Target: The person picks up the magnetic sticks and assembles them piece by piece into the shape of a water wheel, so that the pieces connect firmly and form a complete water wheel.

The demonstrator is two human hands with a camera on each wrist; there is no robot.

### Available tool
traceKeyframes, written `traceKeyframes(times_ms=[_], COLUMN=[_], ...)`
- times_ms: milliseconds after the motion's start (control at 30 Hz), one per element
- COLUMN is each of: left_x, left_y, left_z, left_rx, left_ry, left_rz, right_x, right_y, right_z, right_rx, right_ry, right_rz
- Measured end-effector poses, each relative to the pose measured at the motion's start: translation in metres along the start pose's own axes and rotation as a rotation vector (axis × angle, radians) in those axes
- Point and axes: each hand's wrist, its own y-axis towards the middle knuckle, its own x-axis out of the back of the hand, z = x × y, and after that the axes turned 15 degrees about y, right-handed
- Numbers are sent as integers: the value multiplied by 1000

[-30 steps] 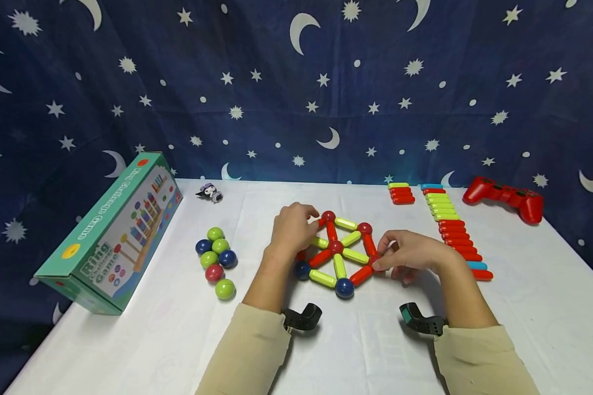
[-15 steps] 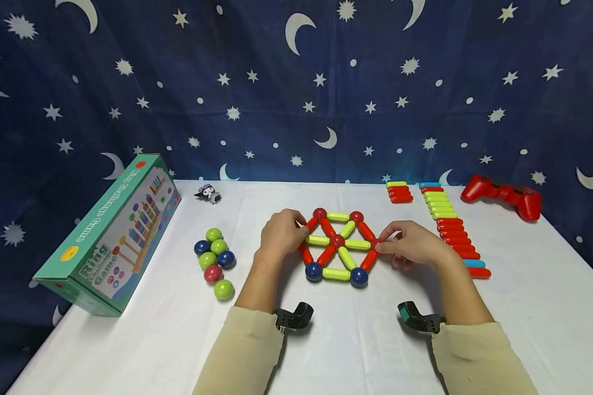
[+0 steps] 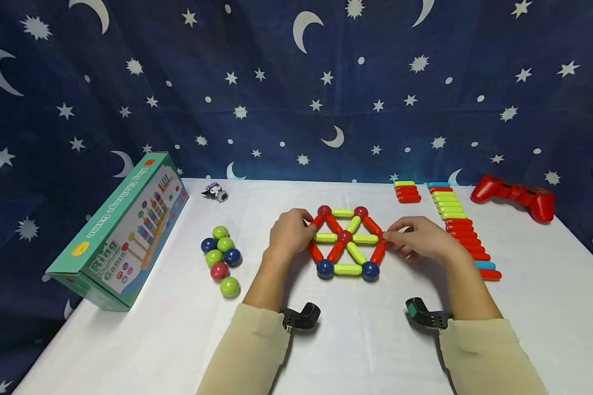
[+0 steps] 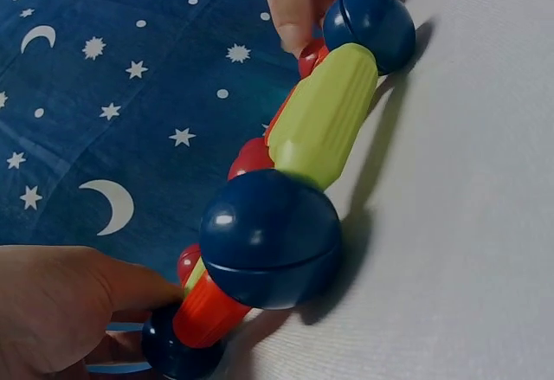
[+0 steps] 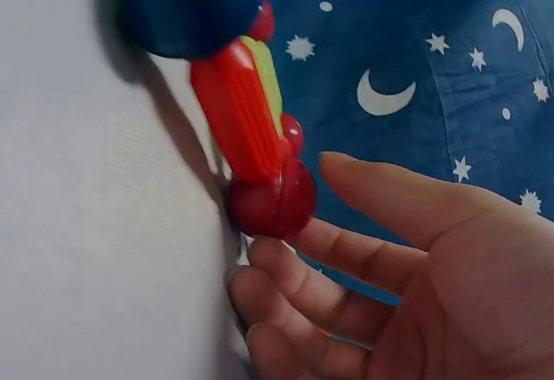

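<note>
A flat hexagon of balls and rods (image 3: 344, 236) from a building set lies mid-table, with spokes meeting at a red centre ball. Two blue balls (image 3: 325, 268) form its near corners and two red balls its far ones. At the left corner my left hand (image 3: 291, 233) pinches a blue ball (image 4: 177, 345), hidden from the head view. My right hand (image 3: 420, 237) is at the right corner's red ball (image 5: 273, 198). In the right wrist view its thumb stands a little off that ball, while the relaxed fingers lie beside and under it.
Several loose balls (image 3: 219, 270) lie to the left, near a green game box (image 3: 118, 233). A small figurine (image 3: 215, 192) sits at the back. Coloured rods (image 3: 466, 240) line up at the right, with a short row (image 3: 407, 192) behind and a red game controller (image 3: 514, 197) beyond.
Both hands have turned the hexagon counterclockwise, so its near and far sides now run straight across. During the last half second it has barely moved, while the head view has shifted slightly.
</note>
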Motion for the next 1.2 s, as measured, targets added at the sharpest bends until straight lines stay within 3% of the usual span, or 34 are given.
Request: traceKeyframes(times_ms=[100, 200, 267, 533, 767, 900, 1000, 1200], left_x=[-2, -4, -5, -8, -7, -7, -7, -7], left_y=[0, -2, -3, -1, -1, 0, 0, 1], left_z=[-2, -2, -1, 3, 1, 0, 0, -1], left_rx=[3, 16, 18, 22, 18, 24, 26, 29], left_ry=[-22, -38, -47, -53, -52, -54, -58, -64], left_rz=[-8, -23, -26, -23, -18, -16, -16, -16], right_x=[13, 24, 31, 42, 43, 40, 37, 18], right_y=[6, 19, 29, 54, 51, 43, 38, 25], right_z=[1, 4, 6, 9, 8, 11, 14, 24], right_rx=[50, 132, 144, 65, 48, 15, 23, 186], right_ry=[-49, -179, -268, -492, -563, -563, -501, -194], right_rz=[-71, -150, -182, -119, -158, -120, -96, -58])
